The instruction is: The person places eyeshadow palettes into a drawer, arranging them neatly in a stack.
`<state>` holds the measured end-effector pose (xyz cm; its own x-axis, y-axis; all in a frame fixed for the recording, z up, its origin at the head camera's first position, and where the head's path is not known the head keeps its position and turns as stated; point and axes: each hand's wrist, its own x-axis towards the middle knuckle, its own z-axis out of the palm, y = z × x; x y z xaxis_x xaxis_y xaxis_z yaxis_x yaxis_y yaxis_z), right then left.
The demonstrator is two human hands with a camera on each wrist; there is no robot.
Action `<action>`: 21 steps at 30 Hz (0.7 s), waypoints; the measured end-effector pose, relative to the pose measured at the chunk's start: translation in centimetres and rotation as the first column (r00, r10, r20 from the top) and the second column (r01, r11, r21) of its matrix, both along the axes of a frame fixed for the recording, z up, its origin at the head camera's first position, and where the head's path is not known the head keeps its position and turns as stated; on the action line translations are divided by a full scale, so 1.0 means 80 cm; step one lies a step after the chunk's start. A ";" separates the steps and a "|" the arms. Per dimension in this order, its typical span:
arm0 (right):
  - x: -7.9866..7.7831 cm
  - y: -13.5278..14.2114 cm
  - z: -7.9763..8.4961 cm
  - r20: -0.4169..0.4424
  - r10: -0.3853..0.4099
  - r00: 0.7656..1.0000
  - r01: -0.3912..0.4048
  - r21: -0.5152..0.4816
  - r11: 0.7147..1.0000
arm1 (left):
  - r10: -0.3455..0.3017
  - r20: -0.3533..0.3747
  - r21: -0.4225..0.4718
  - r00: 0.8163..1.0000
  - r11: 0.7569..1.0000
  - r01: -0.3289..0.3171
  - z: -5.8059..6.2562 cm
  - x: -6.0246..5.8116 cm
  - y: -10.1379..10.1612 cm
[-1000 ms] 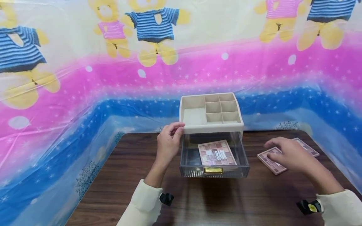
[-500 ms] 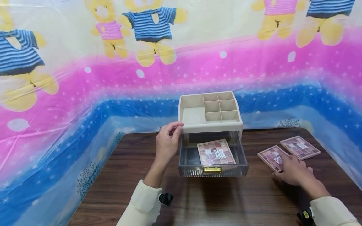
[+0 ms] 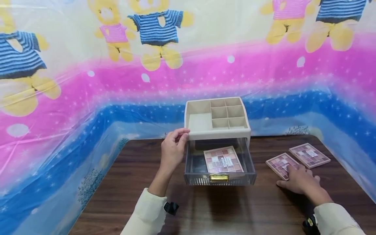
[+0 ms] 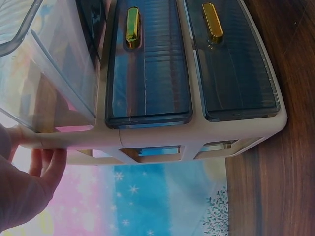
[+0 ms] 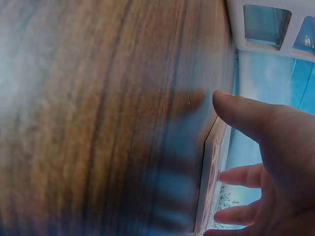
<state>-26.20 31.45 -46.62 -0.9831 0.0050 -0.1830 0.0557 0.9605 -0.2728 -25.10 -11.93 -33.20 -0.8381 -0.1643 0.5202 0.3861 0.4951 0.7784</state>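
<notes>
In the head view the change is on the right: a second ago the right hand hovers over the two loose palettes and hides much of them, and now it is down at the nearer palette, its fingers over the right-hand corner and its thumb out in front of the near edge. That palette lies flat on the table, just beside the farther palette, and both lie about where they did. The left hand keeps its place at the front left corner of the organizer, whose clear drawer stands pulled out with one palette lying inside. The left wrist view shows the left thumb and fingers curled about the frame's edge beside that drawer, pinching it, with two lower drawers closed. In the right wrist view the right thumb stands well apart from the other fingers, which are near the palette's edge; nothing is clamped between them, and whether a fingertip touches the palette I cannot tell. The new position looks like a reach completed, I judge, with the pick-up itself not yet made.
</notes>
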 end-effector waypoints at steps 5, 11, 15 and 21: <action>-0.003 0.003 -0.001 -0.070 -0.014 0.997 0.013 -0.025 1.000 | -0.013 -0.017 -0.010 1.000 1.000 0.013 -0.001 -0.002 -0.001; -0.008 0.004 0.000 -0.060 -0.027 0.998 0.023 -0.070 0.997 | -0.013 -0.010 0.004 1.000 1.000 0.013 -0.004 -0.005 -0.003; -0.013 0.005 -0.001 -0.051 -0.053 0.997 0.048 -0.088 0.995 | -0.016 -0.013 -0.005 1.000 1.000 0.016 -0.005 -0.008 -0.004; -0.018 0.013 -0.003 -0.043 -0.039 0.998 0.035 -0.089 0.995 | -0.032 -0.007 0.001 0.999 0.999 0.032 -0.004 -0.008 -0.002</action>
<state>-27.62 32.51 -46.88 -0.9897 0.0277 -0.1401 0.0769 0.9302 -0.3589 -25.74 -12.09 -33.55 -0.8395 -0.1382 0.5255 0.4068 0.4812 0.7765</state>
